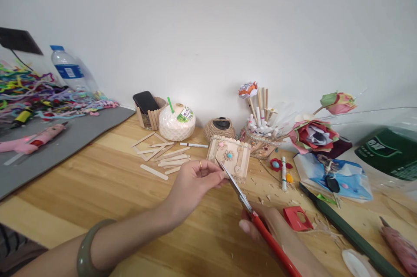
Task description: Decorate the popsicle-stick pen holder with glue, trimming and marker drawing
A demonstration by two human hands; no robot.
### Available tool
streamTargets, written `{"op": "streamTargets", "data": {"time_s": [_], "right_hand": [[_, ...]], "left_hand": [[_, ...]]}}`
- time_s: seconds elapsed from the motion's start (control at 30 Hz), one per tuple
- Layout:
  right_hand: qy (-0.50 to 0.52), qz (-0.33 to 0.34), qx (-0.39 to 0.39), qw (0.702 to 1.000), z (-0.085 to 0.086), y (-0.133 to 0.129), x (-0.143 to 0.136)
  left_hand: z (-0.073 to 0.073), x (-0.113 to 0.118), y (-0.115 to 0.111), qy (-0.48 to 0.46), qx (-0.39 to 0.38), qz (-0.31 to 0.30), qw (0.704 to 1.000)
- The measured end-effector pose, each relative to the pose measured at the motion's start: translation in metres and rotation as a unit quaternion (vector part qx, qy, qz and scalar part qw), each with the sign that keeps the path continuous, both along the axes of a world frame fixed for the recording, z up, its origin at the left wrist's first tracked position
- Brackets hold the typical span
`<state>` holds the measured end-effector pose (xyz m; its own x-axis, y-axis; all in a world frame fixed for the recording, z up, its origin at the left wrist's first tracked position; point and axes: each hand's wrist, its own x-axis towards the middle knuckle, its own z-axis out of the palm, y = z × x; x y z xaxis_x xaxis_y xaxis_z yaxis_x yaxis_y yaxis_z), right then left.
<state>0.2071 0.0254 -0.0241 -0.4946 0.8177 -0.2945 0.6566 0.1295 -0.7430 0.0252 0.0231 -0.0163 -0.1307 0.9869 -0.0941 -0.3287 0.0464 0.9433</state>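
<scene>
My left hand, with a ring on one finger, is closed in a pinch just left of the scissor tips. What lies between its fingertips is too small to make out. My right hand is wrapped round the red-handled scissors, whose blades point up and to the left, close to my left fingertips. Just behind the blades stands a small craft-stick box decorated with a blue-centred flower and a pink one.
Loose craft sticks and a wrapped coconut lie left of the box. Right are a red paper scrap, a long dark green tool and paper flowers. A pink glue gun rests on the grey mat.
</scene>
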Motion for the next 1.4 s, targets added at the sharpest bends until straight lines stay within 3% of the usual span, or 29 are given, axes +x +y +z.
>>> {"op": "streamTargets", "data": {"time_s": [0.23,0.67,1.0,1.4], "right_hand": [[-0.008,-0.008,0.011,1.000,0.000,-0.001,-0.001],[-0.040,0.020,0.006,0.999,0.005,-0.005,-0.003],[-0.063,0.007,0.004,0.998,0.014,-0.009,-0.007],[-0.065,0.014,-0.002,0.998,0.013,-0.008,-0.006]], "left_hand": [[-0.002,0.001,-0.001,0.021,0.010,-0.002,1.000],[-0.016,0.010,-0.018,0.081,0.046,0.051,0.994],[-0.028,0.013,-0.021,-0.001,0.032,0.057,0.998],[-0.030,0.014,-0.021,0.013,0.043,0.059,0.997]]}}
